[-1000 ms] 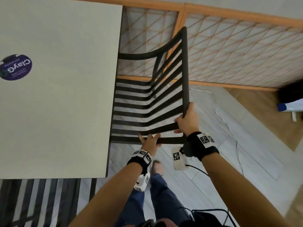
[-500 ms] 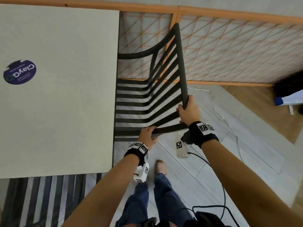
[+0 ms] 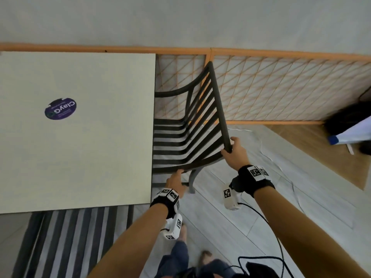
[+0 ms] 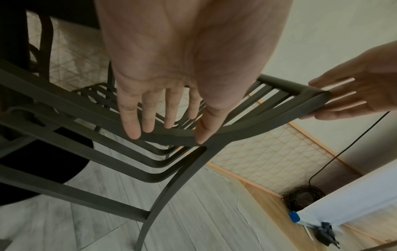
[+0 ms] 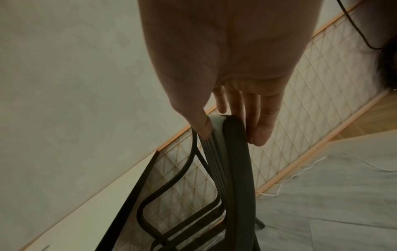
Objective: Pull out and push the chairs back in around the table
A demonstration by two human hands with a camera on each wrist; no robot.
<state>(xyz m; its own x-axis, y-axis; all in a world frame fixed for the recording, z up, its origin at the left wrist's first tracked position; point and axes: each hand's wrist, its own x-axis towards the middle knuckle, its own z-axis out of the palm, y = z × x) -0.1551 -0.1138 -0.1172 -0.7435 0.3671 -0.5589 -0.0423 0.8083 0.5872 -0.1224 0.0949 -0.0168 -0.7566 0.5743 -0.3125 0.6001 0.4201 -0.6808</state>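
Head view, left to right. Pale square table fills your 9 o'clock, a round purple sticker on its top. Along the table's near edge at 7 o'clock, a second slatted chair is tucked partly under. At the table's right edge stands the black slatted armchair, its seat partly under the tabletop, backrest toward 3 o'clock.

Your left hand is on the near armrest; the left wrist view shows fingers nearly straight on one side of the rail and the thumb on the other, a light flat pinch rather than a wrapped fist. Your right hand has the near corner of the backrest's top rail; in the right wrist view the thumb sits on one face and the fingers lie along the other, extended, clasping the rail between them.

Behind the chair, toward 12 to 2 o'clock, an orange-framed lattice panel runs along the wall.
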